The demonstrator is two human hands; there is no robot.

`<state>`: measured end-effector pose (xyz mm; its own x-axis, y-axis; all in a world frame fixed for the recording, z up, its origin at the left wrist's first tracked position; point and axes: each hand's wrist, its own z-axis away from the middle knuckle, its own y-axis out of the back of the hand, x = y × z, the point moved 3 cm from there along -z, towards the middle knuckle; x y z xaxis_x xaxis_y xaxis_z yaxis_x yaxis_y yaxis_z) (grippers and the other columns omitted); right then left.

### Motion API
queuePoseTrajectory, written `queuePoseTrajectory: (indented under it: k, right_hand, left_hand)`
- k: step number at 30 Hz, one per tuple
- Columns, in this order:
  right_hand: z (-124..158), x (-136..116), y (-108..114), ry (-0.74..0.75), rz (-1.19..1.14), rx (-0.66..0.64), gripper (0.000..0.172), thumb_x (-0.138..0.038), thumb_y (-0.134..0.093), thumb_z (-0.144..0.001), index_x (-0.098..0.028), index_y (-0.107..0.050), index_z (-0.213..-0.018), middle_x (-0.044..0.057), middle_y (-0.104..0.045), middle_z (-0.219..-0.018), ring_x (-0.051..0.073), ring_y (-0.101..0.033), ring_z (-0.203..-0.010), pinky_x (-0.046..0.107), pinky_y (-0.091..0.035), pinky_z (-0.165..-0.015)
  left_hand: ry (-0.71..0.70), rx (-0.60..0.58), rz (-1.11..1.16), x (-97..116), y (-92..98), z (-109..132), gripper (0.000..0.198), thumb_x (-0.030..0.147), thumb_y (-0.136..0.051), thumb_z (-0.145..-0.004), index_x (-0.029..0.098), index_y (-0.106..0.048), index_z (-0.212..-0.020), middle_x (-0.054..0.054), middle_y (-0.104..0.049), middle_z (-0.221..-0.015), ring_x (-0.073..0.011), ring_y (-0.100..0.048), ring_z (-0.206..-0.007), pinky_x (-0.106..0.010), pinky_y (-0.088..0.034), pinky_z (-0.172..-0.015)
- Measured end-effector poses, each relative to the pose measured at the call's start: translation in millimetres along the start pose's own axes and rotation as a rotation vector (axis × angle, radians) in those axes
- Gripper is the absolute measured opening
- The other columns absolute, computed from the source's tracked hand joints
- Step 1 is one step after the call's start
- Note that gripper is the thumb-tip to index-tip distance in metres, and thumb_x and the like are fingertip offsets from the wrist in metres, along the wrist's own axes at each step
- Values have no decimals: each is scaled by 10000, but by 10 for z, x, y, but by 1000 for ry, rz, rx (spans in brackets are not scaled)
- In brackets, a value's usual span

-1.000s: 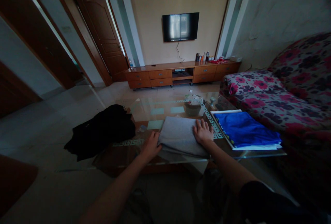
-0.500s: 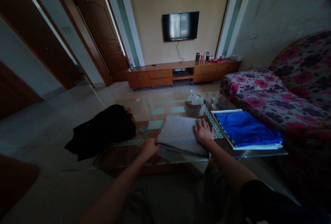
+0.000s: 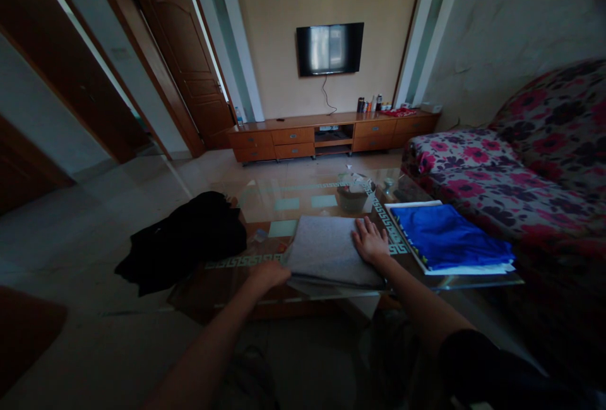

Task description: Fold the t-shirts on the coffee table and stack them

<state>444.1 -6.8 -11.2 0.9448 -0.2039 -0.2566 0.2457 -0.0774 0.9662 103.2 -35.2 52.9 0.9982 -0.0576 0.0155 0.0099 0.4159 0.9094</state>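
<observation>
Glass counter [image 3: 215, 282] before me, with a folded grey cloth [image 3: 326, 249] near its front edge. My right fingers [image 3: 363, 228] lie spread on it; my left fingers [image 3: 281, 272], whether grasping I cannot tell, meet its near-left corner.

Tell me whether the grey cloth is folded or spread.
Folded: the grey cloth forms a compact, straight-edged shape, with the right hand resting on it.

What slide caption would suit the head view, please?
Right hand on folded gray cloth, left hand at its edge, atop a glass table.
</observation>
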Motion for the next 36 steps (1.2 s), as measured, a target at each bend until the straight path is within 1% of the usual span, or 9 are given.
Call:
queuePoseTrajectory:
  k: [3, 7, 9, 15, 19, 25, 30, 33, 36]
  right_hand:
    - [-14, -3, 0, 44, 37, -16, 666, -556, -183, -1018, -252, -261, -1606, 68, -102, -1691, 322, -192, -1519, 570, -97, -1206]
    - [-23, -14, 0, 113, 51, -48, 666, -548, -205, -1022, -239, -252, -1610, 80, -74, -1692, 323, -189, -1522, 524, -143, -1209]
    - [-18, -15, 11, 152, 47, -49, 660, -546, -215, -1025, -237, -266, -1606, 86, -76, -1692, 318, -198, -1521, 495, -176, -1205]
    - [6, -20, 39, 244, 40, -51, 648, -568, -220, -1028, -269, -288, -1598, 68, -103, -1691, 315, -218, -1517, 464, -233, -1191]
    - [25, -3, 82, 248, 66, -38, 652, -602, -196, -1022, -305, -284, -1596, 48, -121, -1689, 308, -240, -1509, 508, -213, -1193]
    - [144, -91, 223, 263, 166, 3, 659, -611, -256, -1007, -290, -343, -1576, 57, -191, -1674, 352, -186, -1517, 597, -84, -1198]
    - [463, -591, 217, 349, 128, 65, 655, -582, -265, -1011, -193, -505, -1481, 100, -151, -1677, 332, -91, -1541, 532, -31, -1223]
    - [666, -870, 107, 432, 56, 0, 617, -532, -272, -1022, -228, -431, -1535, 75, -150, -1676, 301, -112, -1544, 519, -62, -1227]
    - [753, -912, 44, 440, 38, -19, 609, -497, -291, -1024, -223, -394, -1558, 77, -164, -1670, 296, -135, -1540, 524, -58, -1228]
  left_hand:
    - [23, 44, 43, 36, 73, 45, 424, 399, -501, -828, 142, -740, -1066, -205, -729, -1136, -354, -696, -1049, -411, -541, -822]
    - [-179, 473, 62, 321, 116, 143, 383, 344, -435, -907, 166, -640, -1177, -166, -655, -1239, -295, -614, -1158, -420, -489, -969]
    - [-355, 562, 55, 479, 61, 160, 397, 408, -434, -943, 191, -606, -1228, -148, -601, -1327, -284, -554, -1236, -433, -439, -1058]
    - [-681, 517, 67, 579, -189, -17, 625, 531, -367, -999, 190, -373, -1523, -104, -320, -1626, -256, -300, -1486, -427, -271, -1220]
    - [-813, 425, -3, 536, -384, -96, 586, 496, -264, -1041, 296, -238, -1592, -27, -238, -1670, -221, -177, -1540, -454, -186, -1249]
    - [-816, 394, -14, 511, -401, -4, 592, 508, -307, -1028, 314, -264, -1585, -37, -251, -1665, -249, -205, -1530, -481, -188, -1242]
    - [-718, 396, 50, 661, -249, 56, 601, 549, -481, -944, 263, -475, -1472, -79, -434, -1564, -276, -395, -1426, -448, -301, -1194]
    - [-678, 449, 79, 773, -248, 32, 684, 570, -485, -929, 225, -415, -1515, -89, -363, -1610, -277, -313, -1482, -443, -235, -1230]
    - [-677, 453, 59, 797, -331, -25, 779, 627, -470, -920, 232, -313, -1573, -73, -246, -1665, -276, -175, -1539, -455, -135, -1261]
